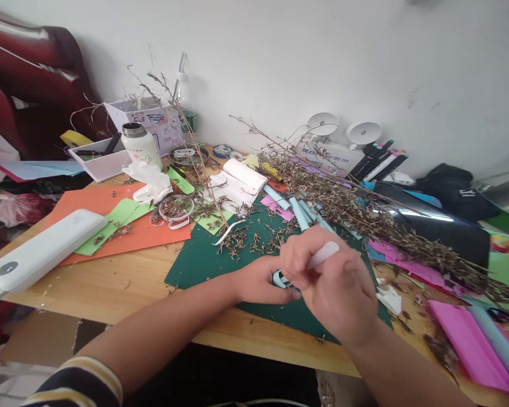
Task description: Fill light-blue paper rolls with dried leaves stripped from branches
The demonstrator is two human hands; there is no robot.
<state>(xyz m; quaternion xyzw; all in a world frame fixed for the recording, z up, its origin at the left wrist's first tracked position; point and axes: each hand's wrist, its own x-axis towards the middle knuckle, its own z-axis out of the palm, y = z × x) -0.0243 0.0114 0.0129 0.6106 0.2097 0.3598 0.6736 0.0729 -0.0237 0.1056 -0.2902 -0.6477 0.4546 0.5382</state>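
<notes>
My left hand [261,281] is closed around a light-blue paper roll [279,278], whose near end shows at my fingers. Right beside it, my right hand [337,288] is bent into a fist, with a short whitish strip [324,254] sticking out between its fingers. I cannot tell what the strip is made of. Both hands are above a dark green cutting mat [207,263] strewn with dry leaf bits. Behind them lie more light-blue paper rolls [299,213]. A curled white paper strip [228,232] rests on the mat beside an upright dry twig [207,186].
Dried leafy branches [352,198] stretch across the right side. Orange paper [156,226], a white power bank [42,249], an uncapped white bottle [139,144] and a tape roll [176,209] are on the left. Pink paper [470,339] lies at the near right. A white wall stands behind.
</notes>
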